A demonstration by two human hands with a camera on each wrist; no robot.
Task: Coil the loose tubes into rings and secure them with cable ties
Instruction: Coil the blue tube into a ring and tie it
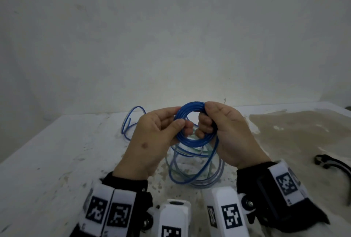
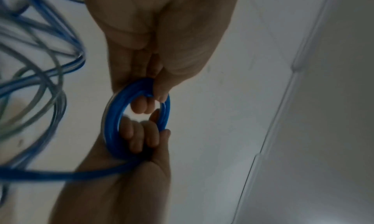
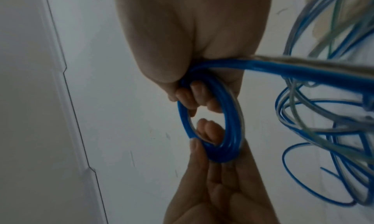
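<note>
Blue tube coil (image 1: 191,122) gripped by both hands' fingers (image 1: 204,124), head view alone shows black clip (image 1: 328,162)

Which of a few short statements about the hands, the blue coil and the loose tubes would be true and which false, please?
1. Both hands grip the blue coil. True: left hand, right hand.
2. The coil lies flat on the table. False: it is held above it.
3. Loose tubes lie below the coil. True.
4. All the tubing is wound into the coil. False: a strand trails from the ring to the loose loops.
5. A black object lies at the right. True.
</note>
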